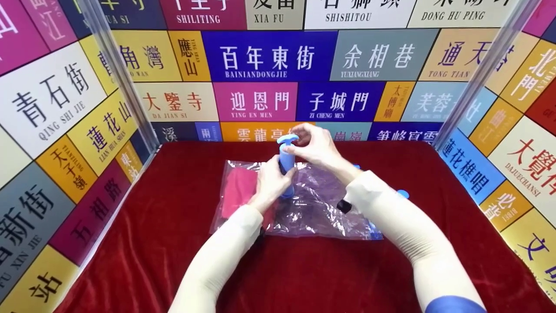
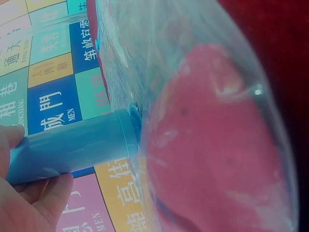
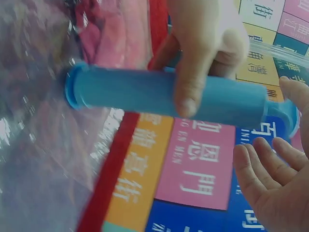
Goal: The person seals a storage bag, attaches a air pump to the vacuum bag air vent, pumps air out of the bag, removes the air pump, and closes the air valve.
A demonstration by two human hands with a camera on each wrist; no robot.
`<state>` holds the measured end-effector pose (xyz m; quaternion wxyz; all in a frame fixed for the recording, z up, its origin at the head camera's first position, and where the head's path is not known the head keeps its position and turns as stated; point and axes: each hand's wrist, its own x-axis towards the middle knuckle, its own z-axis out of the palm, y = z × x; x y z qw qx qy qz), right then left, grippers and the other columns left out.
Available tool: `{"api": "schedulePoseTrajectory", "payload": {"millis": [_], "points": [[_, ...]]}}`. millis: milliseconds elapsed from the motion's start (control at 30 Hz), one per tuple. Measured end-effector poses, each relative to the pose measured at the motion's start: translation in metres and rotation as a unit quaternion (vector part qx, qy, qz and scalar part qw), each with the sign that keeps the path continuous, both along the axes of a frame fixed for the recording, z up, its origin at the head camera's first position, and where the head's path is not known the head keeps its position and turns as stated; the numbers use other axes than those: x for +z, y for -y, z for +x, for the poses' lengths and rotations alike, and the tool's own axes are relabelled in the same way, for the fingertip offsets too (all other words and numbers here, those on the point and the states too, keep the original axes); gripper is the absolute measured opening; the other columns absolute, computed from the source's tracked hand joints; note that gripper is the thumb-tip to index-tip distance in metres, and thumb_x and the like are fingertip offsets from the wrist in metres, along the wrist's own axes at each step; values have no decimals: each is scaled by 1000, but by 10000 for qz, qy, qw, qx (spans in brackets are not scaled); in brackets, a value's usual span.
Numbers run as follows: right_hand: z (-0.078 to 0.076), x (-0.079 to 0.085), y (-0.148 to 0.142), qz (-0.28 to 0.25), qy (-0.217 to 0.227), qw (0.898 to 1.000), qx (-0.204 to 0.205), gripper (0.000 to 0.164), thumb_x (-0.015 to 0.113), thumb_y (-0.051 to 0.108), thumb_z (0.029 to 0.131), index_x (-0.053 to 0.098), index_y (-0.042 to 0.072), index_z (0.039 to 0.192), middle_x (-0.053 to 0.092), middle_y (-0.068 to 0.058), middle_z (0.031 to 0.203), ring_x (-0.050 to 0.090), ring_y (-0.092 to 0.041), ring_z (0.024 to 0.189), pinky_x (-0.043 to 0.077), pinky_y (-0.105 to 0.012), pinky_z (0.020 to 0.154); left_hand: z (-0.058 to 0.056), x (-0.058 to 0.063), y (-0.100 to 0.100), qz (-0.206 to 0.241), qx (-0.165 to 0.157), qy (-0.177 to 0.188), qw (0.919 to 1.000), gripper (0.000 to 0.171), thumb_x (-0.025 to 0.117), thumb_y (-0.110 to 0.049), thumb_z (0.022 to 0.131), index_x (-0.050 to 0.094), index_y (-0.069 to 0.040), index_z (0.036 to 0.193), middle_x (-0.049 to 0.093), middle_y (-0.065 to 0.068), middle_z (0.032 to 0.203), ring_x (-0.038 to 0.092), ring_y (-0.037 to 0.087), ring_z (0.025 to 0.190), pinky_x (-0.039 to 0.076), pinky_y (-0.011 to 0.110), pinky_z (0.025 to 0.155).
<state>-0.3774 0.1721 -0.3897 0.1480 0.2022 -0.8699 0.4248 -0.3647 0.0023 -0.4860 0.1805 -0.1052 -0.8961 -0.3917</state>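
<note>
A blue hand pump [image 1: 286, 160] stands upright on a clear plastic storage bag [image 1: 321, 213]. My left hand [image 1: 271, 177] grips its barrel, thumb on one side and fingers on the other, as the right wrist view also shows. Around the T-shaped handle [image 1: 287, 139], pushed down close to the barrel's top, my right hand [image 1: 319, 147] stays loose. In the right wrist view its thumb is right at the handle and its relaxed fingers [image 3: 263, 166] are spread below. Folded pink cloth [image 1: 239, 191] lies inside the bag, left of the pump. The pump's foot [image 2: 128, 130] meets the plastic.
Dark red velvet [image 1: 130, 243] covers the table. A blue round piece [image 1: 403, 194] lies to the right, partly behind the right sleeve. Walls with printed street names [image 1: 269, 56] close off the back and sides, with clear posts [image 1: 469, 78] at the corners.
</note>
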Motion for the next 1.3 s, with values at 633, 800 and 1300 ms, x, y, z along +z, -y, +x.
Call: {"api": "schedulePoseTrajectory", "payload": {"millis": [633,800,1300], "points": [[-6,31,12,2414,-1727,9541,406,22,76,34,98,82,13,102,74,-5,97,67,-27,84,55,-44,73,-4,-1,-1,-21,-112,-244,9996,33,82,-33,88,70,-10,110,76,5,91,73,25,82,60,42,74],[-6,24,13,2526,-1461,9556,417,21,75,31,98,79,11,101,76,-5,94,70,-27,84,57,-45,74,-1,-3,-1,-99,-123,-173,9997,34,81,-33,89,70,-10,110,75,4,92,72,23,81,60,41,74],[-8,30,32,1957,758,9771,359,14,61,26,95,62,12,95,62,-4,83,62,-21,70,52,-33,64,-8,2,4,-243,-209,-21,9995,35,81,-33,88,67,-9,110,73,5,95,71,25,87,60,40,79]]}}
